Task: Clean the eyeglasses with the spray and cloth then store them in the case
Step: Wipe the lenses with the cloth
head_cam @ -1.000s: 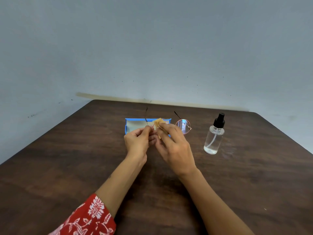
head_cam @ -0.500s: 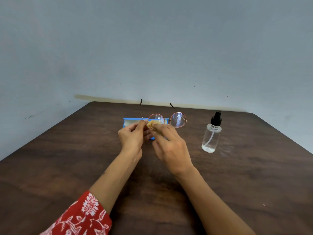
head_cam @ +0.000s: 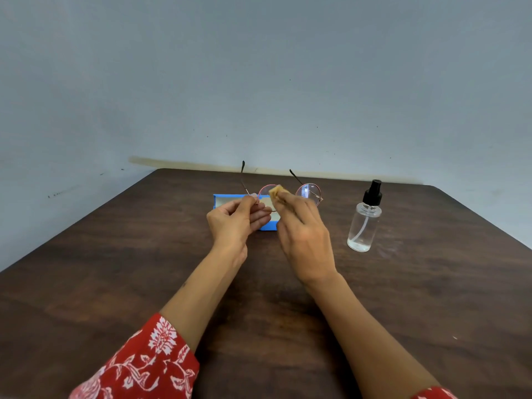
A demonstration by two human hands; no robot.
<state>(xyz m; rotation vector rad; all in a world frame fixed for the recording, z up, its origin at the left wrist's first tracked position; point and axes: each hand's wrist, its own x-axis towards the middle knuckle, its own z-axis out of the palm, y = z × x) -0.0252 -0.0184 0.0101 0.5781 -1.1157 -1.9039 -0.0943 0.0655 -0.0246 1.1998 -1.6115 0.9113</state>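
Note:
Round thin-rimmed eyeglasses are held up over the table with both temples pointing away from me. My left hand pinches the frame at its left hinge. My right hand pinches a small yellow cloth against the left lens. Behind my hands lies an open blue case with a pale lining, partly hidden by them. A clear spray bottle with a black nozzle stands to the right.
A dark brown wooden table runs back to a pale blue-grey wall. The table's left and right edges slant in toward the far corners. A red floral sleeve covers my left forearm.
The glasses have risen and turned so both lenses face me. The cloth has stayed on the left lens while my right hand shifted slightly. The bottle and case have not moved.

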